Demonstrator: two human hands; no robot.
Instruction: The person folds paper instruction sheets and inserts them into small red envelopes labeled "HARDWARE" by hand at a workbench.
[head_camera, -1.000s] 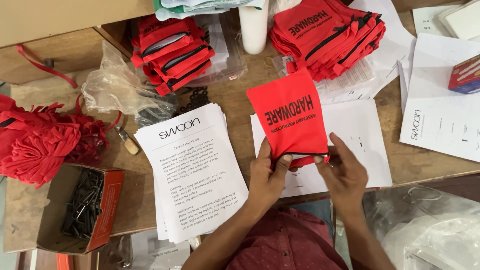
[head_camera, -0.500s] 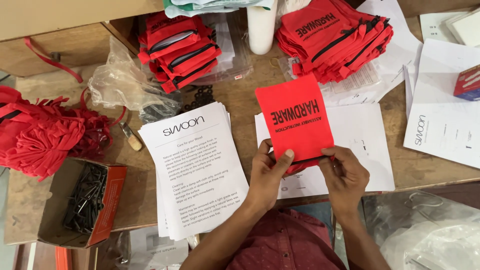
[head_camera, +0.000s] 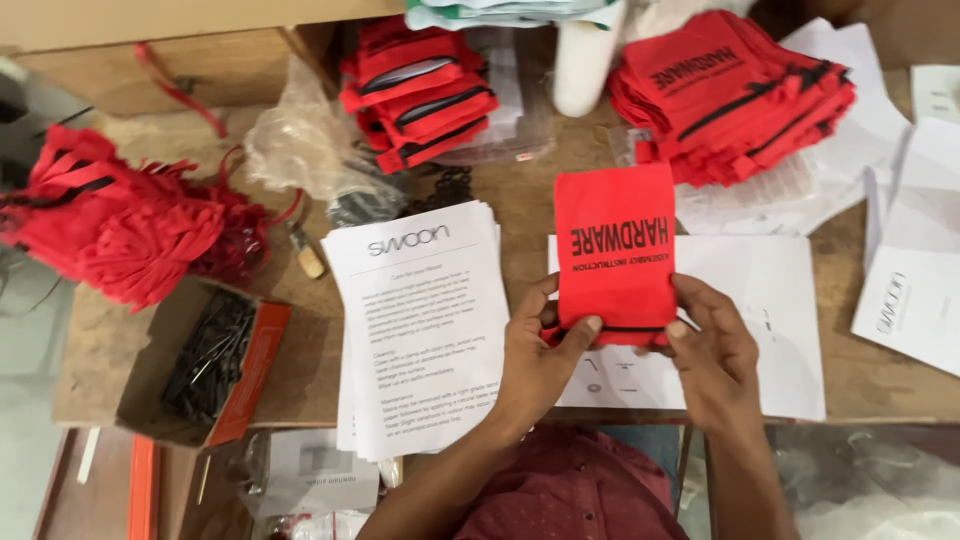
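**Both hands grip red pouch at its lower edge**

Left hand (head_camera: 535, 350) and right hand (head_camera: 715, 350) each pinch the near edge of the red fabric pouch (head_camera: 613, 250), thumbs on top, pouch held flat above the wooden counter (head_camera: 520, 200). Versus half a second ago the pouch sits straighter, less tilted; grip unchanged. Stack of printed sheets (head_camera: 425, 320) just left of the left hand. White sheet (head_camera: 770, 320) lies under the pouch and right hand. Pile of red pouches (head_camera: 730, 90) beyond the hands, to the right. Box of dark hardware (head_camera: 205, 365) well left.

Matt red cloth pouch (head_camera: 614, 250); rough wooden table (head_camera: 520, 200)
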